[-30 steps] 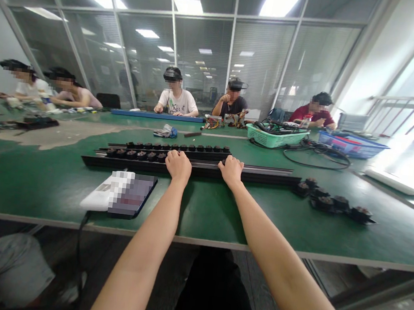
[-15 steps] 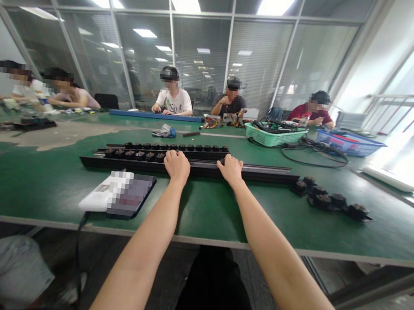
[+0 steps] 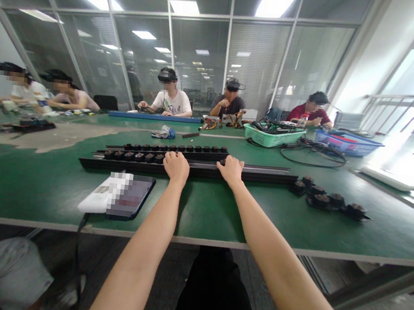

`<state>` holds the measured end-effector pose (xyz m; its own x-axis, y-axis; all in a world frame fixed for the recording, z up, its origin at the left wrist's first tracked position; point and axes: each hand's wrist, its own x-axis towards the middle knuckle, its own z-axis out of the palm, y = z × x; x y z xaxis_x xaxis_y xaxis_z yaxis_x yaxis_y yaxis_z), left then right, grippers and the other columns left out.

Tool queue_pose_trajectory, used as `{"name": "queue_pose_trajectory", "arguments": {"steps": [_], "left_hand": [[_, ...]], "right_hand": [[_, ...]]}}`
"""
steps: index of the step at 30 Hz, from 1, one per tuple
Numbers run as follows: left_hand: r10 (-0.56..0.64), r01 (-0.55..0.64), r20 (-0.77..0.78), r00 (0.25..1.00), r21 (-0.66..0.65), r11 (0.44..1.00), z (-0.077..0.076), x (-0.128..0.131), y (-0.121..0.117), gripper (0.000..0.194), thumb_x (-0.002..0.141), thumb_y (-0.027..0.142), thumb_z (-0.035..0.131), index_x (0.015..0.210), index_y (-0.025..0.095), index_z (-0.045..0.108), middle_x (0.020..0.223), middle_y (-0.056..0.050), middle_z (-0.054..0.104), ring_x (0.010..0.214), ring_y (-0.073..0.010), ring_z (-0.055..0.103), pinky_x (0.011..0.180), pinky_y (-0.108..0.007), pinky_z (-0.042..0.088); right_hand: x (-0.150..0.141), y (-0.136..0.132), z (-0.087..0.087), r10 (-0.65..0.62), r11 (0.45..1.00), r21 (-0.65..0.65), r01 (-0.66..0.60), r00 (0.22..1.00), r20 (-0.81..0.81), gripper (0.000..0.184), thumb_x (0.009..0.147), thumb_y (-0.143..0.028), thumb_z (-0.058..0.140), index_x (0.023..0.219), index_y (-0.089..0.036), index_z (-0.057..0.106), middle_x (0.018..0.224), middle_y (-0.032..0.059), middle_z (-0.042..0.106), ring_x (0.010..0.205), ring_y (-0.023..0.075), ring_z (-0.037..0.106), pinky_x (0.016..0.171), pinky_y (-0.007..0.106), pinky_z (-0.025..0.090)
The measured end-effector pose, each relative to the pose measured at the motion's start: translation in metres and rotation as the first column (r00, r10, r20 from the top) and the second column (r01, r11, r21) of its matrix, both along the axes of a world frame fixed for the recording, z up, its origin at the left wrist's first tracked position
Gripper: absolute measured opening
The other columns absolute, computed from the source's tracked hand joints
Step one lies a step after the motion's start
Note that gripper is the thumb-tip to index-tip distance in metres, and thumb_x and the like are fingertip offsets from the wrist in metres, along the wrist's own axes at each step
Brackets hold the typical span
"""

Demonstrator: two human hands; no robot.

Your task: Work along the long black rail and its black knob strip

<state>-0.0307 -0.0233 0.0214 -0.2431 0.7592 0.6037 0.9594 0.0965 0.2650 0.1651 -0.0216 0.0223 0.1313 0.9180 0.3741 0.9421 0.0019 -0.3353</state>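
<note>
Across the broad green-topped table [image 3: 214, 216], a long, straight black channel [image 3: 126, 167] lies crosswise in front of you, a narrower black strip [image 3: 195, 154] just behind it. Your bare left forearm [image 3: 142, 252] and right forearm [image 3: 284, 265] reach forward from the near edge, converging toward the channel. Your left hand [image 3: 176, 166] is palm-down over it, knuckles up and fingers curled over beside a row of round black parts [image 3: 139, 156]; its fingertips are hidden, so how firmly it grips you cannot tell. Your right hand [image 3: 231, 169] bends inward at the wrist, thumb pointing left near the channel's middle, fingers bent; whether it pinches anything is unclear. Loose black parts [image 3: 320, 200] lie beyond the channel's right end, and a flat white device [image 3: 93, 201] sits nearer you, at left.
</note>
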Motion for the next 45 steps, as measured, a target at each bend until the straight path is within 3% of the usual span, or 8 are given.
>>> {"name": "queue_pose_trajectory", "arguments": {"steps": [30,40,45], "left_hand": [[-0.01,0.01,0.008,1.0,0.012,1.0,-0.002,-0.0051,-0.0008,0.042,0.101,0.018,0.035,0.118,0.011,0.073,0.127,-0.024,0.069,0.136,-0.0375,0.051,0.109,-0.051,0.043],[-0.014,0.014,0.021,1.0,-0.004,1.0,-0.0004,-0.0075,-0.0037,0.042,0.101,0.017,0.036,0.119,0.01,0.073,0.129,-0.023,0.069,0.135,-0.0377,0.05,0.11,-0.05,0.041],[-0.007,0.007,0.013,1.0,-0.005,1.0,-0.0018,-0.0075,-0.0025,0.044,0.101,0.014,0.033,0.12,0.01,0.073,0.129,-0.023,0.068,0.135,-0.0376,0.05,0.11,-0.049,0.042]], "right_hand": [[-0.0007,-0.0021,-0.002,-0.067,0.997,0.046,0.066,0.997,0.023,0.036,0.103,-0.036,0.051,0.119,-0.009,0.067,0.128,0.025,0.068,0.123,0.0347,0.062,0.107,0.046,0.038],[-0.0006,-0.0062,0.0029,-0.052,0.998,-0.03,0.053,0.998,0.027,0.045,0.1,-0.045,0.056,0.125,-0.007,0.062,0.127,0.0262,0.07,0.125,0.0389,0.062,0.105,0.048,0.039],[0.001,-0.0068,0.0033,-0.046,0.997,-0.056,0.048,0.999,0.022,0.042,0.1,-0.039,0.054,0.126,-0.008,0.06,0.124,0.0246,0.072,0.123,0.0383,0.064,0.104,0.048,0.039]]}}
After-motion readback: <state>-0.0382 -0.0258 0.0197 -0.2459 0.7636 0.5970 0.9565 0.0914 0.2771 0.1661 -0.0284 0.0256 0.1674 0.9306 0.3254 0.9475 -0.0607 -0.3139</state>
